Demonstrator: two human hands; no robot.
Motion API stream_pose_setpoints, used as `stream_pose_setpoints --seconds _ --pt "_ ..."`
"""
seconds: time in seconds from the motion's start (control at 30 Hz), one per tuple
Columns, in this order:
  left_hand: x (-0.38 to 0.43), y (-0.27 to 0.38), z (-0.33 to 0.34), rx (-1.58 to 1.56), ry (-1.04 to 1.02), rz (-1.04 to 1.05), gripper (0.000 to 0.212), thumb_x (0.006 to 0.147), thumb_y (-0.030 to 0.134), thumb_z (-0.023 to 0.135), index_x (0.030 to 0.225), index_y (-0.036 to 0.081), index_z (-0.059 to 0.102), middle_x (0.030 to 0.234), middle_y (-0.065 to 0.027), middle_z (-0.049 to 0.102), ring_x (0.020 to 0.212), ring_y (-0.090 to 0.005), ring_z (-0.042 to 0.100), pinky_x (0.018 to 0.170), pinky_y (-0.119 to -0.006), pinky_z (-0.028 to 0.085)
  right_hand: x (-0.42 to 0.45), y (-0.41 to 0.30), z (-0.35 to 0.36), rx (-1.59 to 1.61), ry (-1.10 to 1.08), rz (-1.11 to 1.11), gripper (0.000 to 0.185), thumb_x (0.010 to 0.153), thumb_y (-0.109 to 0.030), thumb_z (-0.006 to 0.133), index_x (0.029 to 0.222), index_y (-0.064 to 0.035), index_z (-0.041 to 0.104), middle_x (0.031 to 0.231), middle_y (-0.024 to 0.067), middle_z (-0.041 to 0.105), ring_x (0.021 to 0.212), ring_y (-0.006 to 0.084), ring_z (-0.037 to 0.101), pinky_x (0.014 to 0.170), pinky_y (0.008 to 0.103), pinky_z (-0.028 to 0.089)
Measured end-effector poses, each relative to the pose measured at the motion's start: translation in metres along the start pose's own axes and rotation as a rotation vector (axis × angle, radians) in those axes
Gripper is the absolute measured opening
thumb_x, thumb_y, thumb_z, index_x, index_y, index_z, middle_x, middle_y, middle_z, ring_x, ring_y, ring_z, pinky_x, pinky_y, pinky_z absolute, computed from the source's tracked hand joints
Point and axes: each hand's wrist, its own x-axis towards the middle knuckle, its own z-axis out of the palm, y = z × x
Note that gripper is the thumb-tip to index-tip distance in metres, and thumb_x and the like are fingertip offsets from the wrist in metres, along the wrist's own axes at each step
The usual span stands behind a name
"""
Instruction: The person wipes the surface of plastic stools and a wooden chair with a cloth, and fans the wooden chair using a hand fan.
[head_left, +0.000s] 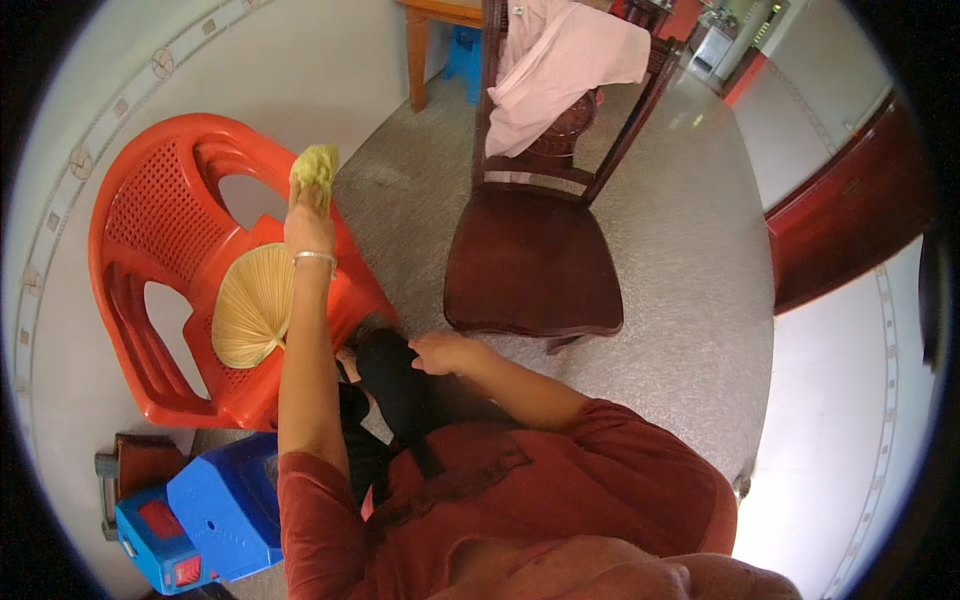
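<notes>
My left hand (307, 217), with a bracelet at the wrist, holds a crumpled yellow-green cloth (316, 166) over the right armrest of a red plastic armchair (210, 127). The chair looks like several stacked together. On its seat lies a pleated palm-leaf hand fan (251, 304), partly hidden behind my left forearm. My right hand (442, 354) hangs in front of my body near my dark-clad leg, its fingers loosely bent and nothing seen in them. Just beyond it stands a dark wooden chair (532, 262), with a pale pink garment (559, 64) draped over its backrest.
Blue plastic stools (225, 510) stand at the lower left by the tiled wall, beside a brown object (146, 465). A wooden table (418, 60) with a blue stool (465, 60) under it is at the top. A dark red door (847, 210) is at the right.
</notes>
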Motion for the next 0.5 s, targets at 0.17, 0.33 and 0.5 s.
stream_pose_setpoints --seconds 0.17,0.33,0.5 --pt "-0.051 -0.027 0.010 0.031 -0.178 -0.087 0.031 0.087 0.009 0.055 0.117 0.008 0.061 0.143 -0.0103 0.043 0.093 -0.0383 0.063 0.076 -0.044 0.052 -0.011 -0.008 -0.023 0.005 -0.100 0.094 0.046 0.093 -0.032 0.052 0.125 0.0012 0.052 0.127 0.0203 0.055 0.116 0.0359 0.053 0.096 0.0441 0.043" --pt "-0.125 -0.067 0.033 0.201 -0.168 -0.021 0.030 0.086 0.012 0.058 0.115 0.011 0.062 0.143 -0.0118 0.042 0.090 -0.0356 0.066 0.076 -0.044 0.054 -0.005 -0.016 -0.024 -0.053 -0.124 0.065 0.049 0.093 -0.033 0.051 0.131 -0.0034 0.050 0.128 0.0201 0.055 0.117 0.0353 0.053 0.097 0.0428 0.043" --pt "-0.091 -0.023 0.002 0.355 -0.537 -0.191 0.024 0.085 0.019 0.061 0.107 0.011 0.064 0.118 -0.0169 0.061 0.089 -0.0343 0.066 0.075 -0.043 0.054 -0.007 -0.003 -0.012 -0.029 -0.040 0.044 0.045 0.092 -0.032 0.052 0.121 0.0021 0.056 0.124 0.0188 0.058 0.113 0.0353 0.055 0.095 0.0437 0.044"
